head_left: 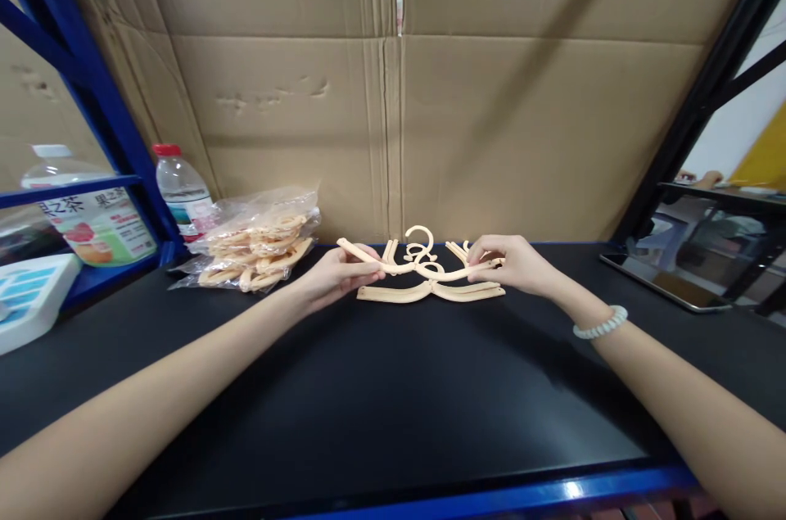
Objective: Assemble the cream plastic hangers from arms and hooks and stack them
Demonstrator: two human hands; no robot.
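Note:
A cream-coloured plastic hanger (451, 275) is held above the black table, its hook rising in the middle. My left hand (344, 274) grips its left arm between thumb and fingers, and that arm's tip sticks up past the hand. Around the right arm, near its end, the fingers of my right hand (509, 262) are closed. Just below and behind lies another hanger (399, 293) of the same colour, flat on the table. More cream hanger parts (391, 252) show behind, partly hidden by the held hanger and my hands.
Clear plastic bags of cream hangers (258, 246) lie at the left, beside a red-capped bottle (184, 196). A dark flat device (663, 282) rests at the right. Cardboard (553, 110) walls the back of the black table (393, 405). A white tray (37, 299) stands far left.

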